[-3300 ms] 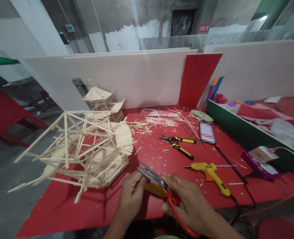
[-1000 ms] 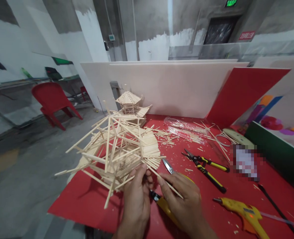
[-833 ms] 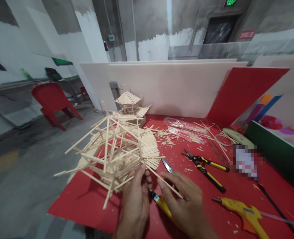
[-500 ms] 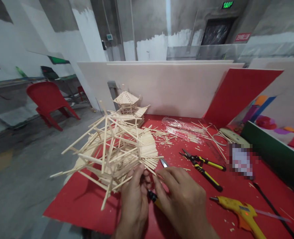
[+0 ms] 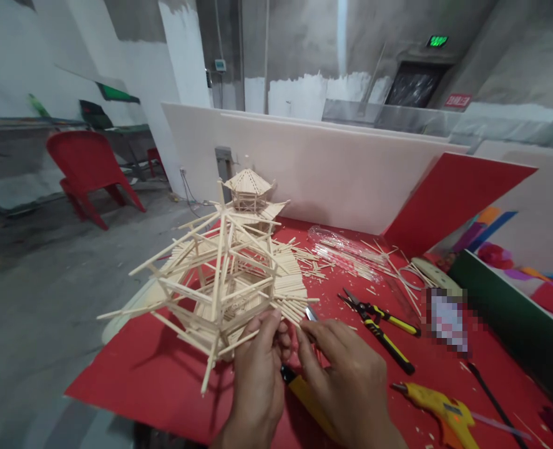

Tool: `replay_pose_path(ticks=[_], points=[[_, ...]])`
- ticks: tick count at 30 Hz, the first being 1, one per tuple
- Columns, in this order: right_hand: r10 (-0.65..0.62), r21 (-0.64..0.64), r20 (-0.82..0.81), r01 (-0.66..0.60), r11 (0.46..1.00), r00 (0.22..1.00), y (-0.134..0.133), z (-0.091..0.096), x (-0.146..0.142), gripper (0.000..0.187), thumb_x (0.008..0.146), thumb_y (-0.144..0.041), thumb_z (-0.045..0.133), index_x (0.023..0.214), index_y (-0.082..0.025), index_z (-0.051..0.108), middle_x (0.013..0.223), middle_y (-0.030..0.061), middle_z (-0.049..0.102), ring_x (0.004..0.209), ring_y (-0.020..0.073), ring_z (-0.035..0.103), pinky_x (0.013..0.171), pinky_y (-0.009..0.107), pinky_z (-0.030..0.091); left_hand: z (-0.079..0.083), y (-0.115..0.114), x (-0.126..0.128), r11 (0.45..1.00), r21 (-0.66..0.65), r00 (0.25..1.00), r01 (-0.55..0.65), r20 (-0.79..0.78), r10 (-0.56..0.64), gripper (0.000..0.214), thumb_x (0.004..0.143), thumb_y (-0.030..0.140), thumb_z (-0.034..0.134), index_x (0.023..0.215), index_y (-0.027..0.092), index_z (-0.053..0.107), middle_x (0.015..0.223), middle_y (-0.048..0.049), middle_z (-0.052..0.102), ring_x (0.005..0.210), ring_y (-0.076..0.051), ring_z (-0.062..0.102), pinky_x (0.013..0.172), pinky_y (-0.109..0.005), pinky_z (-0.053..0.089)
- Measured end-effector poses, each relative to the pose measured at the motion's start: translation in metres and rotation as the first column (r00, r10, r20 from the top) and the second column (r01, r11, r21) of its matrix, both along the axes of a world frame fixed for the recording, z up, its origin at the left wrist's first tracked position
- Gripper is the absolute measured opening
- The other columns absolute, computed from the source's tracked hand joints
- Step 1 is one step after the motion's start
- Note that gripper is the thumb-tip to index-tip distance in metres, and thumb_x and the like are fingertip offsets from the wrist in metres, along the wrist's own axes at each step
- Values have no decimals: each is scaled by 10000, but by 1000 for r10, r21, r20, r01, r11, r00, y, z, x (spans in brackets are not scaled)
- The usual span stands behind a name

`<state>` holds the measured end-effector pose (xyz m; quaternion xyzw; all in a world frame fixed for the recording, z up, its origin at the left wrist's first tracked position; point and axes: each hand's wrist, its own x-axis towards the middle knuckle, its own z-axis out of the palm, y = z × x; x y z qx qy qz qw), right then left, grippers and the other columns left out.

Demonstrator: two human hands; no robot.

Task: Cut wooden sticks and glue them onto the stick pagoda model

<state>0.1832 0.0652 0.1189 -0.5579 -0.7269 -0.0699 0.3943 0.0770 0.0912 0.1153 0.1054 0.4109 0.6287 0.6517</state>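
A pavilion frame of thin wooden sticks [image 5: 219, 268] stands tilted on the red tabletop, its roof ribs meeting at a peak. My left hand [image 5: 260, 368] is closed at the near right edge of the frame, thumb and fingers pressed on a wooden stick. Close beside it, my right hand [image 5: 349, 371] pinches the end of a thin stick that slants from the frame's right corner. The fingertips partly hide where the sticks meet. Under my hands lies a tool with a yellow and black handle [image 5: 307, 399], mostly covered.
Pliers [image 5: 379, 324] with yellow and black handles lie to the right, with a yellow glue gun [image 5: 438, 405] nearer me. Loose sticks [image 5: 314, 265] and a plastic bag of sticks [image 5: 346, 252] lie behind. A finished small pavilion [image 5: 248, 184] stands at the back left, before white boards [image 5: 332, 168].
The camera view has tilted and shifted, so the frame appears slightly farther right. Both hands keep nearly the same hold at the frame's corner.
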Motion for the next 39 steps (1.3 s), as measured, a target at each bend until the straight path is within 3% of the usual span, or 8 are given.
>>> replay_pose_path(ticks=[34,39], points=[[66,-17,-28,-67,998,997,4,-5,3,137,923,-212,537,864,-206,661,717,17,629,668,158,595,645,255,397,-8,1,0,1000,-2,999,-14,-39,14,305,629,355,832,690,156,608,587,24,607,495,-76,525,469,-185,396],[118,-69,-115,-127,990,986,2,-4,7,135,924,-216,546,860,-219,666,722,14,644,654,149,593,631,248,406,-6,-7,-3,999,-3,996,55,-67,-55,342,642,424,824,707,155,623,621,8,616,506,-87,530,472,-194,417]])
